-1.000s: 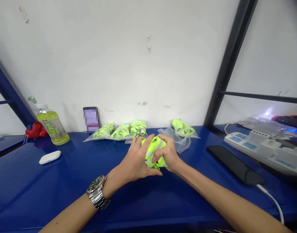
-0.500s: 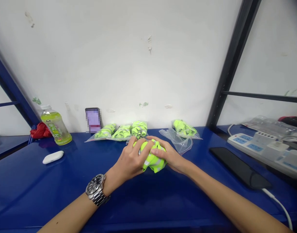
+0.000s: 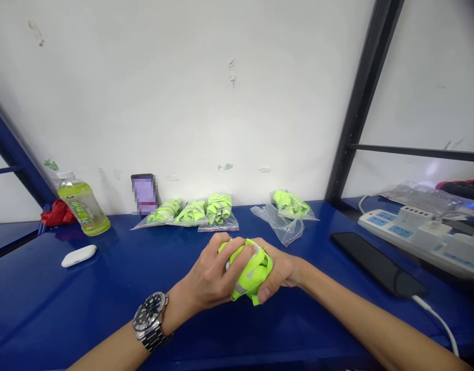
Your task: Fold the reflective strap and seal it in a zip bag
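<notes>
Between my two hands is a bundled reflective vest [image 3: 252, 273], neon yellow-green with silver-grey strips, held above the blue table. My left hand [image 3: 217, 268], with a metal watch at the wrist, wraps its fingers over the bundle from the left and top. My right hand [image 3: 281, 268] grips it from the right, its thumb along the lower edge; most of its fingers are hidden behind the fabric. Beyond my hands lies an empty-looking clear zip bag [image 3: 281, 226]. Beside that rests a bagged yellow-green bundle [image 3: 291, 203].
Three more bagged bundles [image 3: 192, 212] lie along the wall. At left are a phone [image 3: 145, 193] leaning upright, a drink bottle [image 3: 84, 206], a red crumpled item [image 3: 59, 214] and a white earbud case [image 3: 79, 255]. At right lie a black phone [image 3: 376, 263] on its cable and a power strip [image 3: 414, 232].
Both hands have drawn the vest bundle slightly closer and lower. My right thumb has shifted from the top of the bundle to its lower right edge.
</notes>
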### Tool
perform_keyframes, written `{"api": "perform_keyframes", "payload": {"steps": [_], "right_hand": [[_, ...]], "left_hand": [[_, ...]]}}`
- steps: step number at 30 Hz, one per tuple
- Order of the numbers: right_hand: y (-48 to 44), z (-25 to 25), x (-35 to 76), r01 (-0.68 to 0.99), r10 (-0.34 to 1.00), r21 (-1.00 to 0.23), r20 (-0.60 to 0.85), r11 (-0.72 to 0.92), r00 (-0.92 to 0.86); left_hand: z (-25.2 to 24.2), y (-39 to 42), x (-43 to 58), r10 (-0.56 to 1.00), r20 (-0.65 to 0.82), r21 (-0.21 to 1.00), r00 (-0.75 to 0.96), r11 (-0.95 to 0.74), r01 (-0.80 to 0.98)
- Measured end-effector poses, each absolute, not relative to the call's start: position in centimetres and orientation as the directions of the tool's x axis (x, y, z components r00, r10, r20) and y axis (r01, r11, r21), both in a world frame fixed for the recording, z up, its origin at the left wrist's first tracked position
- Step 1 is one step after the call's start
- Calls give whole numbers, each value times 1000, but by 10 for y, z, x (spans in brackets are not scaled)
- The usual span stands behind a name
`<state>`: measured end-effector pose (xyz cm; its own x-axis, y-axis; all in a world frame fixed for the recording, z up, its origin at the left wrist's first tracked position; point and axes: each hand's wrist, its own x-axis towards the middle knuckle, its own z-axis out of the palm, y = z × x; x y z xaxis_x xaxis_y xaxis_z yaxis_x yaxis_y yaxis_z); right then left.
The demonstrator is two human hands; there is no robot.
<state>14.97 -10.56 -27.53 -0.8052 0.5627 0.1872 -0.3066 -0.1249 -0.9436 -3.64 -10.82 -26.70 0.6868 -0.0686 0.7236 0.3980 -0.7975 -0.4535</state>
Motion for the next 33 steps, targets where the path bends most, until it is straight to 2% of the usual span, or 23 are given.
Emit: {"api": "perform_keyframes", "payload": {"steps": [4, 9, 14, 17, 21, 25, 28, 31, 33], "right_hand": [[-105, -277, 150, -306, 547, -932, 155, -196, -823], [-109, -274, 148, -382, 529, -882, 193, -276, -827], [-109, -277, 149, -377, 458, -850, 187, -368, -869], [-109, -275, 149, -435, 505, -815, 210, -383, -837], [-112, -270, 146, -462, 620, -844, 213, -273, -755], [-114, -267, 145, -407, 705, -907, 218, -108, -675], [-115, -266, 148, -379, 781, -925, 231, -8, -580], [-114, -267, 152, -362, 843, -932, 208, 17, -495], [-113, -270, 153, -353, 865, -935, 190, 16, -465]], "left_hand": [[-269, -110, -32, -148, 733, -486, 664, -797, 359], [-273, -123, -27, -128, 803, -429, 582, -802, 416], [-264, -136, -19, -157, 807, -449, 570, -789, 419], [-262, -133, -17, -157, 830, -425, 536, -800, 424], [-265, -115, -22, -204, 832, -434, 517, -819, 375], [-267, -98, -35, -220, 773, -490, 596, -803, 339], [-267, -95, -42, -103, 726, -476, 680, -788, 390], [-266, -96, -44, 60, 724, -417, 688, -757, 504], [-266, -97, -44, 96, 706, -418, 702, -744, 522]]}}
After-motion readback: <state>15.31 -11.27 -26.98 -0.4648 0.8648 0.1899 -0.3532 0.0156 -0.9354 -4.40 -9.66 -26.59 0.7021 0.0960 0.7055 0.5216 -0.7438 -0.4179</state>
